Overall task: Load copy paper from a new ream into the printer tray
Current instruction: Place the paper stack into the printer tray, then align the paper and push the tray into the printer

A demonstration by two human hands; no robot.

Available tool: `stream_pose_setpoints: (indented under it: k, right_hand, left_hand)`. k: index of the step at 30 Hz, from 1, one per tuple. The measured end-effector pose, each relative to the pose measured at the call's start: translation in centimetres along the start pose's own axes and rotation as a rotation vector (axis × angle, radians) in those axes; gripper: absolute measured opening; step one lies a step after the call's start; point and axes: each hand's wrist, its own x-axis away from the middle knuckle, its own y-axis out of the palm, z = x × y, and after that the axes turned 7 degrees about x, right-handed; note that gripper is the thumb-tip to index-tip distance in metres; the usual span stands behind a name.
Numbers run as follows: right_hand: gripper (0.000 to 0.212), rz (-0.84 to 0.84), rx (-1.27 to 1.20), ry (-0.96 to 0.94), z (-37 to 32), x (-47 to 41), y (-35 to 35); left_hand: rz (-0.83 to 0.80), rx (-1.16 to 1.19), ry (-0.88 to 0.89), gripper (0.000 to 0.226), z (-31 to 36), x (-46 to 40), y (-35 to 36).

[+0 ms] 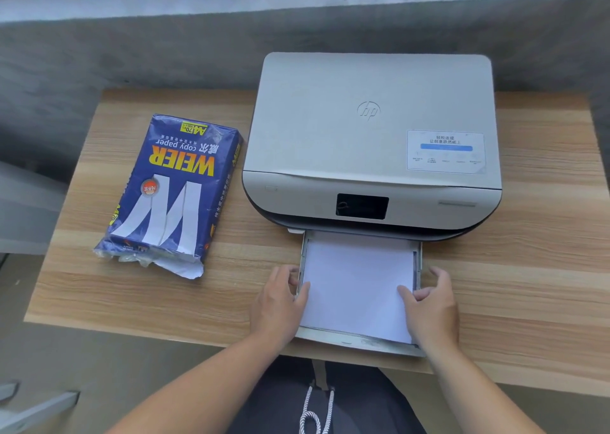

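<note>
A white printer (369, 136) stands on the wooden table, its paper tray (359, 343) pulled out toward me. A stack of white paper (358, 285) lies in the tray. My left hand (279, 301) grips the tray's left side, thumb resting on the paper's left edge. My right hand (432, 305) holds the tray's right side, thumb on the paper's right edge. The blue ream wrapper (168, 192), torn open at its near end, lies on the table to the left of the printer.
The wooden table (544, 285) ends at a near edge just under the tray's front. A grey concrete wall runs behind the printer. Grey furniture (26, 209) stands left of the table.
</note>
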Motion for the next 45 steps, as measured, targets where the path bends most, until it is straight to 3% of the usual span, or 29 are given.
stream_pose_setpoints:
  k: [11, 17, 21, 33, 45]
  right_hand:
    - [0.047, 0.125, 0.242, -0.060, 0.3, -0.8, -0.4]
    - [0.011, 0.165, 0.160, -0.101, 2.1, -0.5, 0.2]
    - [0.003, 0.188, 0.100, -0.113, 1.9, -0.8, 0.5]
    - [0.023, 0.255, 0.151, -0.134, 1.7, 0.1, 1.0]
    - [0.051, 0.130, 0.187, -0.173, 1.6, 1.8, 2.2]
  left_hand:
    - [-0.002, -0.020, 0.038, 0.026, 0.0, -0.6, 0.0]
    - [-0.008, -0.009, 0.038, 0.030, 0.1, -1.1, 0.1]
    - [-0.016, 0.003, 0.048, 0.033, 0.4, -1.5, 0.1]
    - [-0.018, -0.015, 0.135, 0.029, 0.5, -1.0, 0.2]
    - [-0.032, -0.028, 0.197, 0.036, 1.1, -1.1, 0.8]
